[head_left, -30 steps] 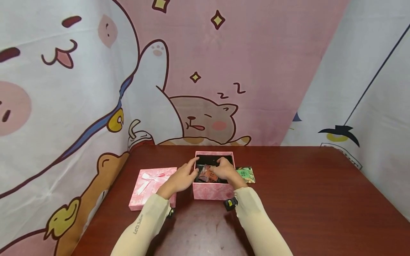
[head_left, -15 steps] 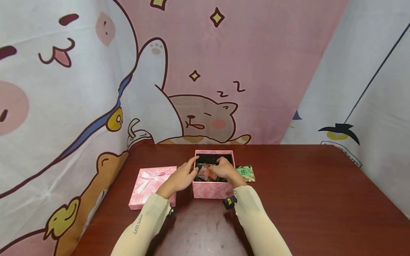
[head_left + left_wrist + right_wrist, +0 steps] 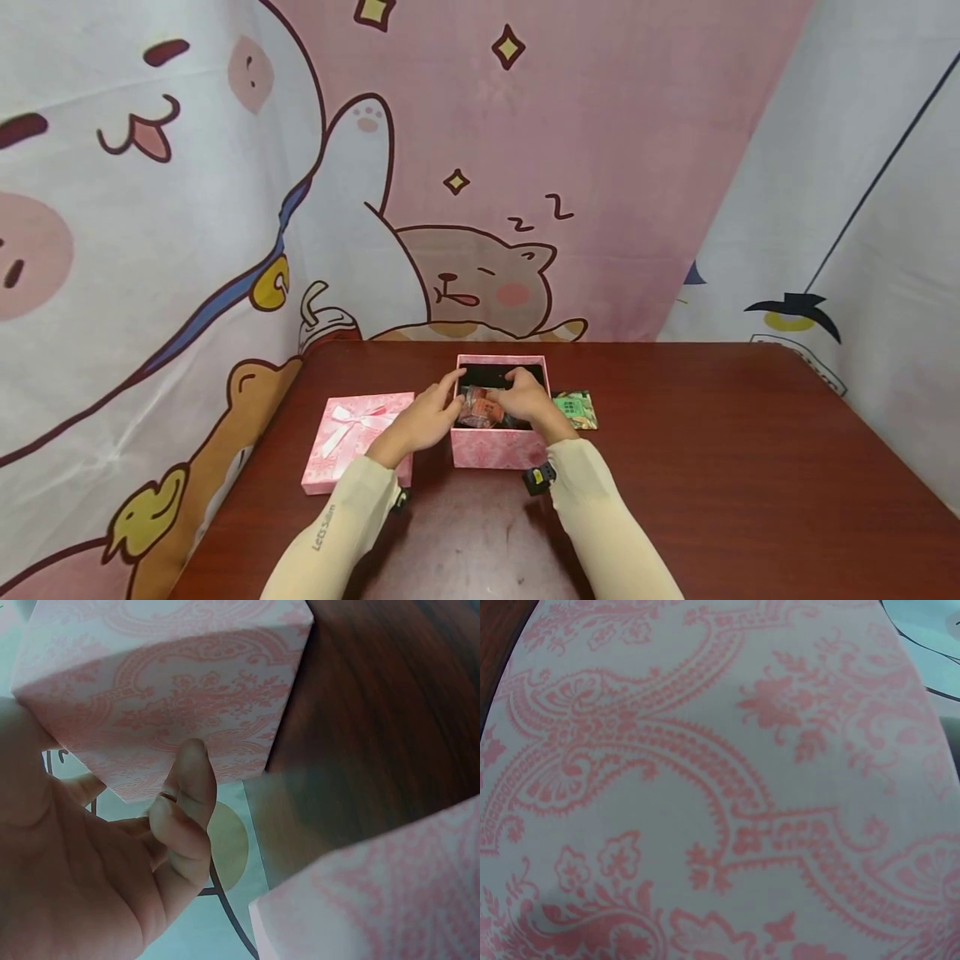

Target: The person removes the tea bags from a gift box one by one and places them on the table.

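Since the pink box (image 3: 500, 450) stands open, the right hand (image 3: 527, 398) reaches in over its right side, close to the reddish wrapped packets (image 3: 486, 412) lying inside it; whether it pinches one I cannot tell. The left hand (image 3: 425, 415), thumb and forefinger spread, rests at the box's left rim, probably to steady it. The bowed lid (image 3: 326, 457) lies left of the box, the green packet (image 3: 576, 408) right of it, presumably keeping its opening free

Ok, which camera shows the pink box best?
The head view: only there does the pink box show its open top and the reddish packets inside. The left wrist view shows just its outer walls; the right wrist view, only patterned wall, very close.
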A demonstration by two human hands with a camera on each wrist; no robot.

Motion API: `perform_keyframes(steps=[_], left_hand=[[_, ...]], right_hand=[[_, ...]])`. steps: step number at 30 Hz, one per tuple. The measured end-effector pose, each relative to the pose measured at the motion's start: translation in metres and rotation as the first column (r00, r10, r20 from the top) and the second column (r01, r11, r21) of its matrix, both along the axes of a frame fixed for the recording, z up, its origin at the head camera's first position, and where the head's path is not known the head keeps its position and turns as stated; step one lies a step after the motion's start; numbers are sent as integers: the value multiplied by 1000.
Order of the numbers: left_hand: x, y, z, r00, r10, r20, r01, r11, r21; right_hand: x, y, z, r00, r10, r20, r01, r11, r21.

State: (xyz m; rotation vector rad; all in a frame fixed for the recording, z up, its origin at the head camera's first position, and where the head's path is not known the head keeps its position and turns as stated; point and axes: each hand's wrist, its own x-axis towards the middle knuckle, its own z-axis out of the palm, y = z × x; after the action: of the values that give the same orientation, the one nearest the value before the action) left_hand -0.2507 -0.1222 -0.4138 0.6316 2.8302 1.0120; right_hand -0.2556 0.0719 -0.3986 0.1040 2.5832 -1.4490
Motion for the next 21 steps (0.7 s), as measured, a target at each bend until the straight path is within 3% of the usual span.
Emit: perform_keyframes(steps=[21], left_hand=[[1,0,1,1000,-14,-6,14,1000,23]], right_hand=[[-3,2,4,999,11,-34,-12,1000,-27]])
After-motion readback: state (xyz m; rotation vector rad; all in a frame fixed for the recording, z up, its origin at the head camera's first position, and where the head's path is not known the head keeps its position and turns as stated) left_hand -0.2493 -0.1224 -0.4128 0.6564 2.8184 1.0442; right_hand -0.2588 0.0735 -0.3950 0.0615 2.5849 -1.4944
